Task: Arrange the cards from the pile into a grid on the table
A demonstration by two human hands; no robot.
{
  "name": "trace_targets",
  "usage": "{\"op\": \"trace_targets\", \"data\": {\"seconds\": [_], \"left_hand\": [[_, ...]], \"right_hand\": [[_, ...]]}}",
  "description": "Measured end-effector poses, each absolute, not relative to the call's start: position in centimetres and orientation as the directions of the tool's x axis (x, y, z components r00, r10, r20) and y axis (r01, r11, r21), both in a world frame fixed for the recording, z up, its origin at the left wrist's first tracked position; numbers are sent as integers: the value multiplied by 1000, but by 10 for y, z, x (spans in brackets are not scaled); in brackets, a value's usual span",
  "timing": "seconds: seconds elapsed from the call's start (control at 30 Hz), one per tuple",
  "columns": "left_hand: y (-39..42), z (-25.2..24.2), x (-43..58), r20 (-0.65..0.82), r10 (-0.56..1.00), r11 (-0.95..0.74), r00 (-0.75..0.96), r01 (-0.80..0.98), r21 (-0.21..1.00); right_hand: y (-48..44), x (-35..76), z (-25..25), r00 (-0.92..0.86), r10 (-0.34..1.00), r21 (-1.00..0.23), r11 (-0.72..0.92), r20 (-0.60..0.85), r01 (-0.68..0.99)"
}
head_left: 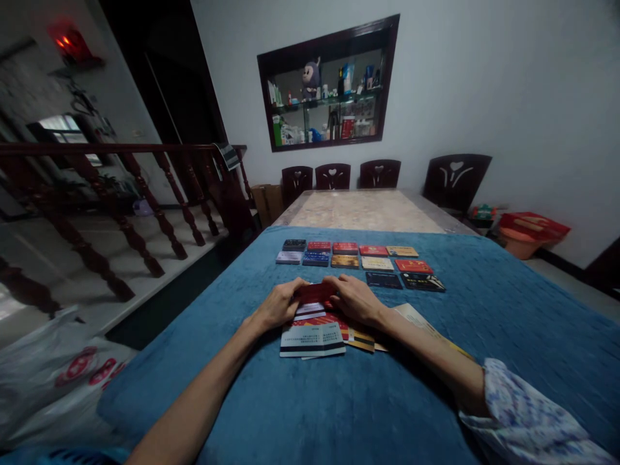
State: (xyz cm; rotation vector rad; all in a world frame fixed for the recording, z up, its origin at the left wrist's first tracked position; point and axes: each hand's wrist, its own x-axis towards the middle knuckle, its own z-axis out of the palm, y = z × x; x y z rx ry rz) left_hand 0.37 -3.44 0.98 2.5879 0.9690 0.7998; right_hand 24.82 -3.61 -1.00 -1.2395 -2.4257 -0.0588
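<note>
My left hand [277,305] and my right hand [356,298] meet over a red card [314,292], each pinching one end of it just above the blue cloth [484,336]. Under and in front of my hands lies a loose pile of cards [320,332], the nearest one white with a dark stripe. Beyond my hands several cards [361,261] are laid out flat in rows on the cloth, in red, blue, gold, cream and black.
The cloth covers the near part of a long table with a marble top [363,210]. Dark chairs [455,177] stand at its far end and right side. A wooden banister [121,194] runs at left, a plastic bag [43,381] at lower left, a red box [533,227] at right.
</note>
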Motion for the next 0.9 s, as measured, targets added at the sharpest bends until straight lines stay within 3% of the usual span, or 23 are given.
{"op": "trace_targets", "data": {"seconds": [0.33, 0.9], "left_hand": [[-34, 3, 9, 362, 738, -675, 570, 625, 391], [-28, -3, 9, 452, 698, -714, 556, 588, 381]], "right_hand": [[-34, 246, -13, -530, 769, -162, 610, 357, 776], [-35, 250, -7, -546, 711, -124, 652, 443, 748]]}}
